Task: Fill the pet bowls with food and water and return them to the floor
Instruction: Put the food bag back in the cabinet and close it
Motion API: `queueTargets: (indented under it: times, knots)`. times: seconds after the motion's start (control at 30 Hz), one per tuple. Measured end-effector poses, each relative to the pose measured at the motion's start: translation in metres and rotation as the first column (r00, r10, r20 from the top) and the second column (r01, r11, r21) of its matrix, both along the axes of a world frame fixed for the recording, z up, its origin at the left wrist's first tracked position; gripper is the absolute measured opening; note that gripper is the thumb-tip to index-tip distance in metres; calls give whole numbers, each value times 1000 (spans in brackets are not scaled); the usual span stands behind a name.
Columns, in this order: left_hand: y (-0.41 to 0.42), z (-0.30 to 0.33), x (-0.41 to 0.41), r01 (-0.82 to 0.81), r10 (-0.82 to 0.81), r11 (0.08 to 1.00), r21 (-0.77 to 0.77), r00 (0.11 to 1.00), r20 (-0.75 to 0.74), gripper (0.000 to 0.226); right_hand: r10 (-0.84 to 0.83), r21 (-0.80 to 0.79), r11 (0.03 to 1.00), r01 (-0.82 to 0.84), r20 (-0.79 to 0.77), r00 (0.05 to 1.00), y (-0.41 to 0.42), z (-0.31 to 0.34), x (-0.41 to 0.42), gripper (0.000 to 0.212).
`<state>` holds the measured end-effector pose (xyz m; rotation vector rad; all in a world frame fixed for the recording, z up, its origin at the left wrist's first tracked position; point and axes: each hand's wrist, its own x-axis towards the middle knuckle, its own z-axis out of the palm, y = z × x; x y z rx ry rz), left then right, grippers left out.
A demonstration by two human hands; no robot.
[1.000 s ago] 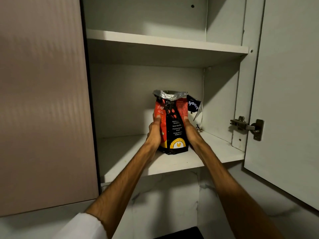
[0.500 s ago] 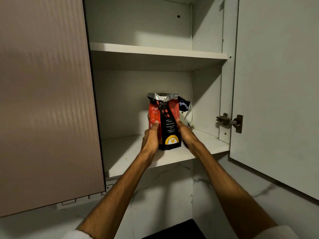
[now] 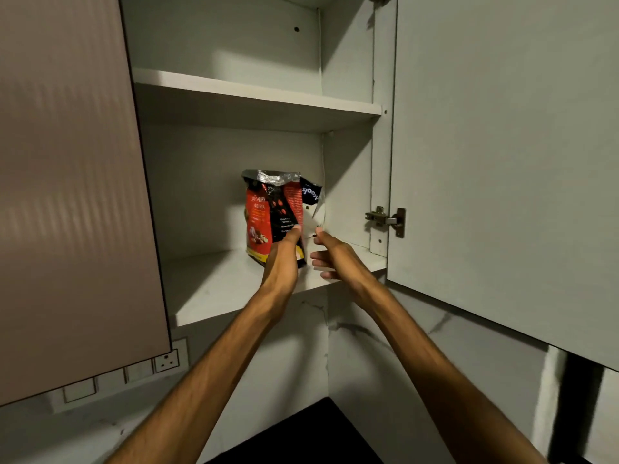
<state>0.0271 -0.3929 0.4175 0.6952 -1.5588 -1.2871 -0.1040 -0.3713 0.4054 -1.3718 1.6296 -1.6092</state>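
Pet food bag [image 3: 273,216], red and black with a crumpled foil top, stands upright on the lower shelf [image 3: 214,286] of an open wall cupboard, toward the right end of that shelf and near its back wall. The left hand's thumb presses the bag's front face low down, and the rest of the left hand [image 3: 281,259] wraps the bag's lower right side; its other fingers are hidden behind the bag, so the hold reads as a grip but cannot be fully confirmed. The right hand [image 3: 330,254] is just right of the bag and apart from it, fingers loosely curled and holding nothing. Beyond the hands, the cupboard door [image 3: 502,155] stands open to the right of the bag, with its hinge [image 3: 385,219] level with the bag's middle; the upper shelf [image 3: 254,92] is above the bag.

No bowls are in view, so the step in hand is judged to be handling the food supply, either fetching the bag or putting it away. If fetching, the next move calls for a firm hold with both hands and a lift clear of the shelf edge, keeping the open top upward.

Against half a second ago, the right hand has come off the bag, which has turned to show more of its red side, while the left hand now covers its lower front.
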Motion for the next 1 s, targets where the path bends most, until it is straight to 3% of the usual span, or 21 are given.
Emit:
queueTargets:
  times: [0.07,0.23,0.4,0.57,0.8,1.0]
  knots:
    - [17,4,-4,35,-35,999,-2,999,-7,36,-9,-5,1000,9,-13,1000,20,4,5,62]
    - [57,12,-14,146,-146,989,-8,989,-3,47,-83,-84,993,81,-23,996,73,14,8,58]
    - [94,21,-23,261,-261,964,-42,965,11,22,-205,-164,966,199,-18,979,134,17,3,55]
    - [126,18,-43,372,-371,928,-38,928,21,57,-347,-200,920,338,-8,938,196,24,-8,46]
    - [174,10,-70,521,-519,853,-37,853,60,57,-547,-294,803,518,-18,837,279,36,-24,40]
    - [215,8,-89,635,-630,771,-47,772,91,43,-660,-377,704,602,-34,750,334,46,-43,27]
